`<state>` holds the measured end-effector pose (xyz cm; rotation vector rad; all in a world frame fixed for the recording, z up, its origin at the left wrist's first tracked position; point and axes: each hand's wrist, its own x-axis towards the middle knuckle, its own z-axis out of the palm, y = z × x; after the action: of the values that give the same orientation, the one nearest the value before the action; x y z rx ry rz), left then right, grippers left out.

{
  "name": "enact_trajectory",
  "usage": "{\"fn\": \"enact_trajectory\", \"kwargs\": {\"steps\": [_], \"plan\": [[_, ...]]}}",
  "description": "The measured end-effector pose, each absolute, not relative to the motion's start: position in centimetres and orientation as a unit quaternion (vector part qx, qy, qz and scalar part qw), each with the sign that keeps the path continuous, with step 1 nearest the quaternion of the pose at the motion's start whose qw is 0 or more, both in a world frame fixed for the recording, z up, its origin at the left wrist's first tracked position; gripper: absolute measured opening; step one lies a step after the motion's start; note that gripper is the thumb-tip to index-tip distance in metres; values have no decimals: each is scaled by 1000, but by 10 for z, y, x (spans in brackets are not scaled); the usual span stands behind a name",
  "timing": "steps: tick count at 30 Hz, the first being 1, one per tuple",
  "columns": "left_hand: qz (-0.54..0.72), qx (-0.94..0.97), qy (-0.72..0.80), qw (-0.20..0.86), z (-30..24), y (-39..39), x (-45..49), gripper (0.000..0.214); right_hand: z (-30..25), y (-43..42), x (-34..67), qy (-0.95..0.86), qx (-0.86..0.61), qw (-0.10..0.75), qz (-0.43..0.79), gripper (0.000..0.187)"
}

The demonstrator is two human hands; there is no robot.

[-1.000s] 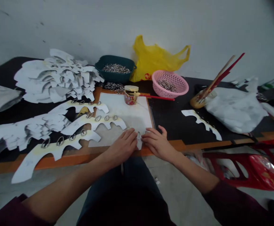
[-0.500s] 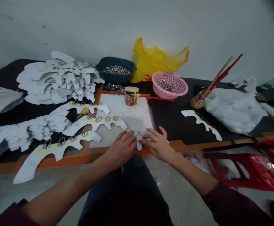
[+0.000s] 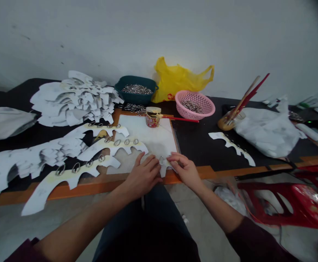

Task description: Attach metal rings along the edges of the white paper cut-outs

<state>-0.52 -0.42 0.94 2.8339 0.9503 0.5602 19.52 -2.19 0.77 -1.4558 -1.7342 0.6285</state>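
My left hand (image 3: 144, 175) and my right hand (image 3: 184, 169) meet at the table's near edge over a small white cut piece (image 3: 163, 170). A metal ring (image 3: 161, 159) lies on that piece between my fingertips. The left fingers lie close together, pressing on the piece's left side. The right fingers are curled and pinch its right side. The piece rests on the front of a white work board (image 3: 150, 136).
Ringed white strips (image 3: 112, 144) lie left of my hands, with a heap of cut pieces (image 3: 74, 97) behind them. At the back stand a glue pot (image 3: 152, 117) with a red brush, a green basket (image 3: 136, 88), a pink basket (image 3: 194, 104), both holding rings, and a yellow bag (image 3: 179, 78). A red stool (image 3: 284, 203) stands right.
My head has tilted up, so the table sits lower in view. My right fingers have curled in from a spread pose to a pinch. My left hand has stayed put.
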Motion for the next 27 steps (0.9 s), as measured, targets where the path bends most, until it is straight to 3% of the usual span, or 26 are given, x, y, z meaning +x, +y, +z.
{"fn": "enact_trajectory", "kwargs": {"steps": [3,6,9,14,18,20,22,27], "plan": [[186,927,323,37,12,-6,-6,33,10,-15,194,-676,-605,390,160,15],[194,924,328,9,11,-9,-6,35,14,-9,189,-727,-623,275,90,20],[187,923,336,-17,8,-13,-5,41,16,-6,178,-756,-616,197,98,22],[221,907,357,-26,11,-22,-11,44,22,0,166,-720,-630,216,197,10],[389,840,379,-11,17,-42,-24,38,38,5,173,-668,-607,303,306,9],[480,760,435,52,14,-54,-25,30,50,5,177,-595,-580,385,402,15],[514,665,509,188,8,-62,-18,24,62,3,176,-537,-552,435,467,20],[534,450,486,525,14,-51,18,35,79,-11,161,-527,-533,438,496,20]]}}
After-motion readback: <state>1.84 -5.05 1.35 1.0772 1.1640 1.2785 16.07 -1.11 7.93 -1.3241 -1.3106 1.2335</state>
